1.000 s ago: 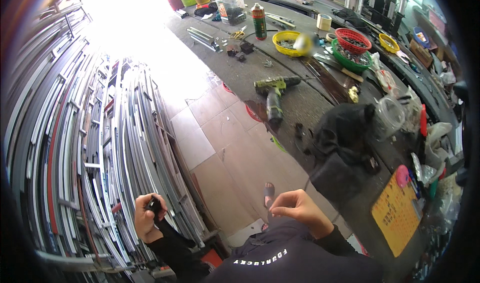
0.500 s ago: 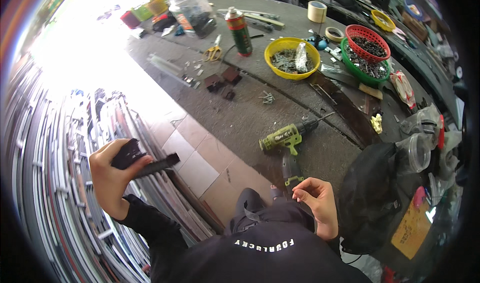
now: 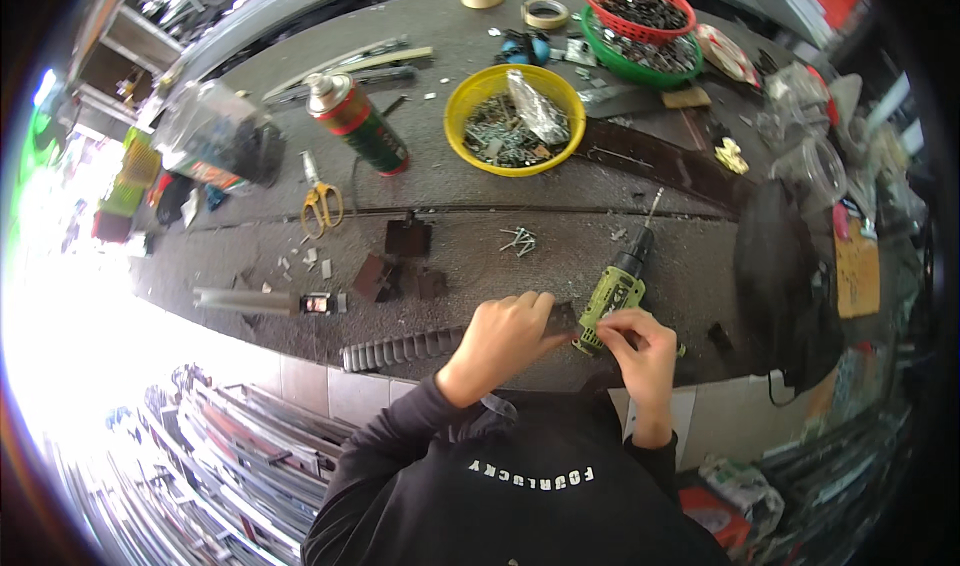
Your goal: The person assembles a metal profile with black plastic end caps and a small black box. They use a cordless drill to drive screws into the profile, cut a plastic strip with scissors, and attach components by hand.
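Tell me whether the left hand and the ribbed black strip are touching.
Touching: the head view shows the left hand gripping the ribbed black strip, which sticks out on both sides.

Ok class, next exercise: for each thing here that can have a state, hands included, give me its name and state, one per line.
Left hand: closed on dark ribbed strip
Right hand: fingers curled, contents unclear
Drill: lying down, bit fitted
Spray can: upright
Scissors: lying flat
Yellow basket: holding screws and silvery packet
Red basket: filled, resting on green basket
Clear jar: holding dark pieces
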Available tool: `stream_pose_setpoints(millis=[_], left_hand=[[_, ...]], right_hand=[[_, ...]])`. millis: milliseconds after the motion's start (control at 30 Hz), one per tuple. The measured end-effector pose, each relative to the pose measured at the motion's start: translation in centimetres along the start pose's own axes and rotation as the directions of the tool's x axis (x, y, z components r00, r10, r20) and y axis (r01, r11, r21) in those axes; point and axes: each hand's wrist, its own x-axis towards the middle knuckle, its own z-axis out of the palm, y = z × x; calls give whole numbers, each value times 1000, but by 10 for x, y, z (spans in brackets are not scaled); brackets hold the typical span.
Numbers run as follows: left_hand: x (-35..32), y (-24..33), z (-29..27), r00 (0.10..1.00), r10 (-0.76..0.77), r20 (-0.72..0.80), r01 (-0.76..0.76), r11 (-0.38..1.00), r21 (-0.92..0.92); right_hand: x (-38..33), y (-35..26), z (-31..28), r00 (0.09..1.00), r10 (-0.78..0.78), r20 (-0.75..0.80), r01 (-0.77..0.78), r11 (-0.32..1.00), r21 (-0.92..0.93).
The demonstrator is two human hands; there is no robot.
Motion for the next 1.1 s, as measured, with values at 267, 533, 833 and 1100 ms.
stream_pose_setpoints(millis=[267, 533, 833, 1100], left_hand=[[-14, -26, 45, 969, -25, -246, 29, 1000, 11], [-12, -33, 58, 972, -154, -179, 102, 958, -268], [-11, -35, 54, 981, -161, -109, 124, 949, -289], [-10, -35, 54, 978, -188, -94, 151, 940, -305]], right_hand=[[66, 12, 40, 923, -378, 74, 365, 799, -478], [188, 38, -46, 938, -116, -327, 22, 961, -277], [231, 70, -87, 947, 321, -37, -322, 946, -40], [233, 66, -102, 896, 427, 117, -425, 904, -42]])
